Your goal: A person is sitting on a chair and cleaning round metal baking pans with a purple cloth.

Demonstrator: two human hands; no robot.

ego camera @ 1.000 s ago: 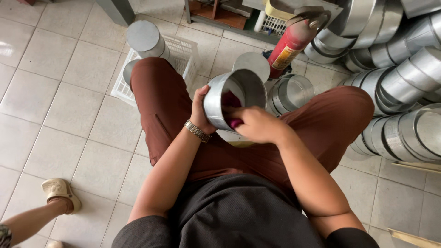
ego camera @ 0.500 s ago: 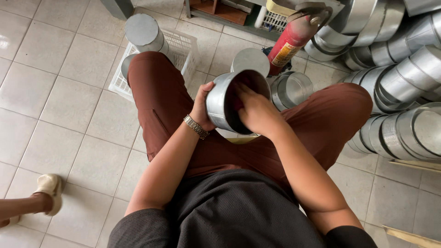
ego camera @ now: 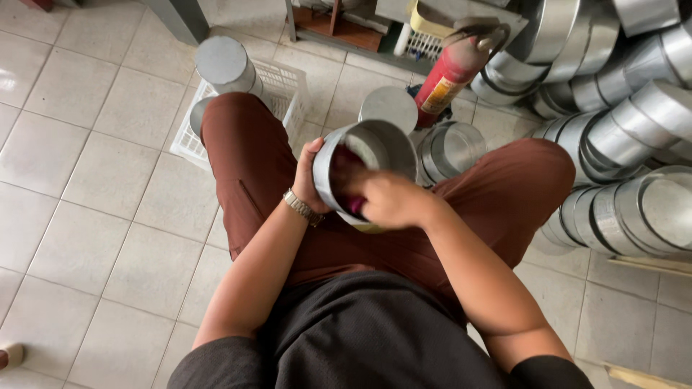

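I sit with brown trousers over a tiled floor, and a round metal tin (ego camera: 375, 148) rests tilted above my lap. My left hand (ego camera: 308, 179) grips its outer wall on the left side; a metal watch sits on that wrist. My right hand (ego camera: 386, 198) reaches into the tin's open mouth, pressing a dark pink cloth (ego camera: 351, 202) against the inside. The fingers inside the tin are partly hidden by its rim.
Many stacked metal tins (ego camera: 634, 144) fill the right side. A white plastic crate (ego camera: 285, 94) with a tin (ego camera: 223, 65) stands at the upper left. A red fire extinguisher (ego camera: 450, 72) and two more tins (ego camera: 450, 148) lie ahead of my knees.
My right hand has shifted inside the tin with the cloth, and the tin has turned a little. The other person's foot at lower left has slid almost out of view.
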